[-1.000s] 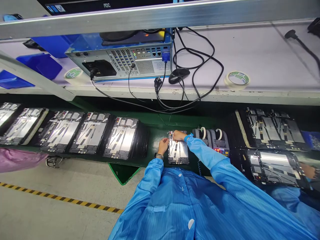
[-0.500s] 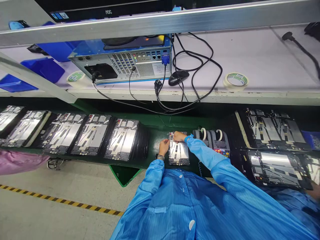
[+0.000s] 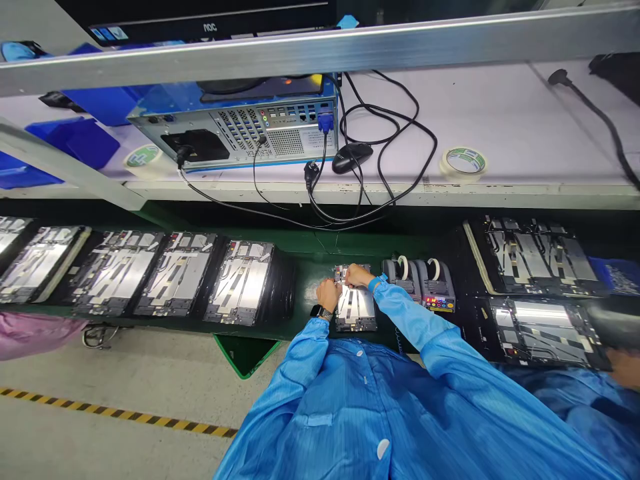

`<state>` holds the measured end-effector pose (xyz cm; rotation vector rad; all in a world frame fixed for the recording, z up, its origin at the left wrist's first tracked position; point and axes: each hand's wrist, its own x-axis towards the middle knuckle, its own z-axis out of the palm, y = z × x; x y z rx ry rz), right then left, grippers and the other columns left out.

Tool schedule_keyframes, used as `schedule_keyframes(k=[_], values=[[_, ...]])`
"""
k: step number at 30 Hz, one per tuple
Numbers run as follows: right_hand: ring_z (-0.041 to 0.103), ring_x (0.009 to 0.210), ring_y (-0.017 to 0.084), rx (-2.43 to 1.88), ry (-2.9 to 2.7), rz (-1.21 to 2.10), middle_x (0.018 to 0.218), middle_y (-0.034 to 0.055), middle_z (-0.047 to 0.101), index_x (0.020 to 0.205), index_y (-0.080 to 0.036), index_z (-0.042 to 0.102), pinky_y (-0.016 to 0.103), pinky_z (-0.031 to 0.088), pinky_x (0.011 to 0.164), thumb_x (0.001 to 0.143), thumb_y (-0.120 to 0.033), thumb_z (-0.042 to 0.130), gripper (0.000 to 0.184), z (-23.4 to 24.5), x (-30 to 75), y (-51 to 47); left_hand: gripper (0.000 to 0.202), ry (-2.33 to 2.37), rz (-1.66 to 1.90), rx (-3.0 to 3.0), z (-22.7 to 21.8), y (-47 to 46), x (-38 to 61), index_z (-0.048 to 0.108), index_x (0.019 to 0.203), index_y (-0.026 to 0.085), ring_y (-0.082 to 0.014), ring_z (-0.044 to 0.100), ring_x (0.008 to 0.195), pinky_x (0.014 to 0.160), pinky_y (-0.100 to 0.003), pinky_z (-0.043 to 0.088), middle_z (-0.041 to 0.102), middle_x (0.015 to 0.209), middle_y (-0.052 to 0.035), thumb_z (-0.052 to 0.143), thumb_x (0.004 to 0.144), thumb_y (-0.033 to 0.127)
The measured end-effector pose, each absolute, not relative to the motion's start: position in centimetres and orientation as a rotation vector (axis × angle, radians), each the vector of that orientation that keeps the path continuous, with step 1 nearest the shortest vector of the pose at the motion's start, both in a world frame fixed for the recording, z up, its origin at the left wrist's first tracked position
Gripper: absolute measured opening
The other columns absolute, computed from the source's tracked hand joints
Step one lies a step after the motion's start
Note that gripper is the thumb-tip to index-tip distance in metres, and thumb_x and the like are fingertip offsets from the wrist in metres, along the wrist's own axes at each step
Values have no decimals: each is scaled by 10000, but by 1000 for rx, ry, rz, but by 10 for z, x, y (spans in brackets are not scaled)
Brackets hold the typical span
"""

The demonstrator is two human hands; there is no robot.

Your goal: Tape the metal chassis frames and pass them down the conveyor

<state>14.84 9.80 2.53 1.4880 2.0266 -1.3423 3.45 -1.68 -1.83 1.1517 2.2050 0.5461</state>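
Containers first: green bin (image 3: 243, 375) under the bench edge, just left of you, only its dark green inside showing. Blue bins (image 3: 95, 141) on the shelf at far left, contents hidden from this angle. Two tape dispensers (image 3: 439, 285) just right of your panel (image 3: 357, 312), each with a white tape roll (image 3: 434, 269) standing up in it.

Your panel lies flat on the green bench, right in front of you. Right hand (image 3: 357, 274) curled over its upper part, fingertips hidden; can't tell if they grip anything. Left hand (image 3: 328, 294) curled too, fingers at the upper left edge; grip can't be told.

Versus half a second ago: your left hand has turned more knuckles-up, fingers further in over the panel and nearer the right. Right hand and panel about the same. Camera view shifted slightly.
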Motion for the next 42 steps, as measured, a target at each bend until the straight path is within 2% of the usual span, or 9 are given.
schedule_keyframes(k=[8,11,15,21,25,29,35,42], values=[[621,553,133,1665,2001,-1412,625,68,707,803,-104,752,182,443,505,775,-143,759,48,25,173,89,227,2266,531,1118,-9,-13,47,726,1034,118,-376,675,1112,950,-432,475,687,1088,-264,582,905,237],[597,512,101,1742,1979,-1448,682,64,735,868,-105,754,166,446,492,811,-130,720,71,18,181,82,311,2259,665,1122,-9,-26,50,684,1177,129,-356,620,1215,1020,-438,460,649,1210,-245,526,946,263],[635,545,93,1853,1952,-1467,776,77,765,916,-112,761,158,463,521,839,-114,682,110,9,188,72,480,2152,815,1419,-10,-61,68,538,1430,151,-343,443,1418,1172,-497,353,493,1483,-225,479,968,265],[717,658,134,1965,1954,-1444,805,96,772,967,-120,776,151,471,559,848,-135,676,156,7,191,66,632,1790,532,1838,-17,-94,96,427,1554,156,-334,302,1542,1270,-534,199,402,1614,-195,503,935,257],[739,734,160,1997,1970,-1411,836,115,776,956,-123,782,161,473,577,847,-150,675,155,4,192,64,678,1835,451,1876,-23,-91,100,362,1592,120,-344,256,1566,1275,-561,164,332,1653,-214,478,939,258],[740,769,179,2035,1984,-1375,839,116,779,930,-136,792,180,479,599,824,-136,678,156,-1,193,64,697,1886,380,1943,-26,-92,103,339,1608,147,-343,253,1568,1266,-559,193,329,1661,-195,492,938,266],[726,740,179,2083,2026,-1347,775,96,769,891,-141,798,189,477,633,784,-108,681,162,-4,193,61,691,1979,244,2097,-29,-94,107,304,1606,81,-339,268,1558,1241,-564,245,324,1662,-205,463,959,267],[721,718,184,2106,2065,-1331,744,91,762,819,-153,797,210,478,660,766,-74,663,164,-8,192,60,682,1998,186,2141,-34,-92,108,322,1594,60,-351,291,1544,1233,-559,256,337,1650,-223,461,963,278]])
